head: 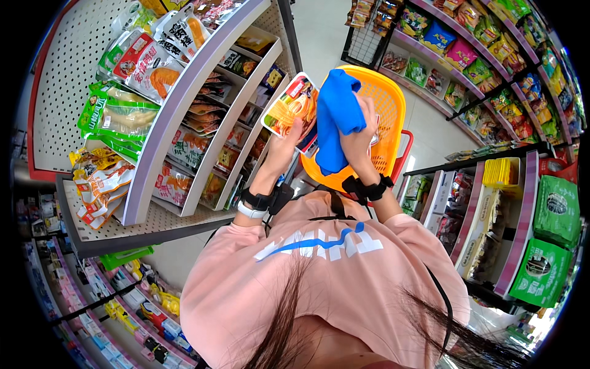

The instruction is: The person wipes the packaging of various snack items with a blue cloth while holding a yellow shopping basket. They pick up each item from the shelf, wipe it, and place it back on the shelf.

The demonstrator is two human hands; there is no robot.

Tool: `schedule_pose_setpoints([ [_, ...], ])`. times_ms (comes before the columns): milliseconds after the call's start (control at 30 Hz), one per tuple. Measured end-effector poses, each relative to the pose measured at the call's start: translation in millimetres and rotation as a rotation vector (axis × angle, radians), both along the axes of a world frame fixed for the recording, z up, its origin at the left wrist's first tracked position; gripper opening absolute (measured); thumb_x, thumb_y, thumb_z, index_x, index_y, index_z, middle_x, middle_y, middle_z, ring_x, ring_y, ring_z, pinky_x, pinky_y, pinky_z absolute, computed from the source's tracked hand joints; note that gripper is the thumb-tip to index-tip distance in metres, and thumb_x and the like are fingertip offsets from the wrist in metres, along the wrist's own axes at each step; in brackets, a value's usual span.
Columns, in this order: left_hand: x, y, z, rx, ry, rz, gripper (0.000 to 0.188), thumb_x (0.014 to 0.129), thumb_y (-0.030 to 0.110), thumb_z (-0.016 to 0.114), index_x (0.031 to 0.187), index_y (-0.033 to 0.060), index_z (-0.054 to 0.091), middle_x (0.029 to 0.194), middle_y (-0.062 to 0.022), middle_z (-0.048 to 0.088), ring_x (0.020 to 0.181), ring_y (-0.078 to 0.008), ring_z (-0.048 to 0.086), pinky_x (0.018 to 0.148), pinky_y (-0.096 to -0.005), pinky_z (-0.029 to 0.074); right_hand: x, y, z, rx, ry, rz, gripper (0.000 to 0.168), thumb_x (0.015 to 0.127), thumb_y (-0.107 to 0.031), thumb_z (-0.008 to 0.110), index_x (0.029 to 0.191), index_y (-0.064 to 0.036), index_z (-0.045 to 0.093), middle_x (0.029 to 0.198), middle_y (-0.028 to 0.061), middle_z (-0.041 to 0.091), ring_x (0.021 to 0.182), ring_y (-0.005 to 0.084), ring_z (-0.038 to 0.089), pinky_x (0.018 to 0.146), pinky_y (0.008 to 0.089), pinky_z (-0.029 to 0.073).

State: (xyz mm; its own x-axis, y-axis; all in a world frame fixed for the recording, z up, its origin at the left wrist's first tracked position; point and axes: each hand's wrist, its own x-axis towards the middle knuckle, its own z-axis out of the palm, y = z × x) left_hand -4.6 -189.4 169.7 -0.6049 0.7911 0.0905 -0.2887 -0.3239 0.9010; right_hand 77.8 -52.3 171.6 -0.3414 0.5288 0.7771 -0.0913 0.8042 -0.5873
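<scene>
My left hand [283, 146] grips a printed food packet [288, 108] by its lower edge, thumb across its front. The packet shows noodle-like strips and bears writing. A folded blue cloth [336, 122] hangs from my right hand [362, 133], close beside the packet. Both hands are above an orange perforated plastic basket [399, 99], which stands in front of my body. The cloth and my right hand hide part of the basket's inside. A small piece of something pale shows behind my right hand, too covered to name.
Close on the left stands a tiered shelf unit [198, 85] with bagged snacks; its upper perforated panel [64, 87] holds none at the far left. A red bar [405, 154] runs beside the basket. Snack shelves [465, 83] line the right, with green packages [539, 272] nearer me.
</scene>
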Motion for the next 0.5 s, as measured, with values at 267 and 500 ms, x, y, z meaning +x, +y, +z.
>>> schedule_pose_setpoints([
  [267,13,12,-9,-0.046,0.075,-0.125,0.047,0.094,0.029,0.045,0.133,0.0070,0.033,0.130,-0.0077,0.044,0.115,-0.0179,0.047,0.094,-0.0364,0.041,-5,5,14,-0.068,0.092,0.062,0.038,0.070,-0.003,0.069,0.105,0.001,0.056,0.097,0.0152,0.056,0.084,0.0286,0.059,0.074,0.0340,0.046],
  [500,5,1,12,0.161,-0.289,-0.120,0.041,0.092,0.022,0.051,0.125,-0.0004,0.041,0.120,-0.0107,0.052,0.106,-0.0171,0.053,0.091,-0.0320,0.044,13,42,-35,-0.064,-0.141,-0.129,0.041,0.067,0.003,0.064,0.107,0.000,0.058,0.093,0.0160,0.058,0.081,0.0301,0.061,0.072,0.0339,0.048],
])
